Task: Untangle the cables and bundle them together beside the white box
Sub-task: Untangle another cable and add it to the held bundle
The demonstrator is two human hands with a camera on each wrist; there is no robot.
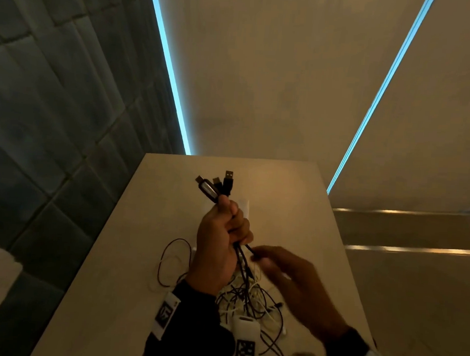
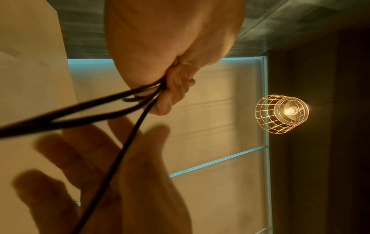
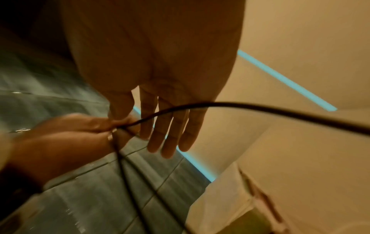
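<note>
Cables (image 1: 222, 189) stood upright in my left hand's (image 1: 219, 243) fist; my right hand (image 1: 285, 274), fingers straight, seemingly brushed one strand just below.

Black and white cables (image 1: 244, 294) | beige tabletop (image 1: 118, 267) | grey tiled wall (image 1: 45, 105) | cyan light strips (image 1: 170, 72)
</note>
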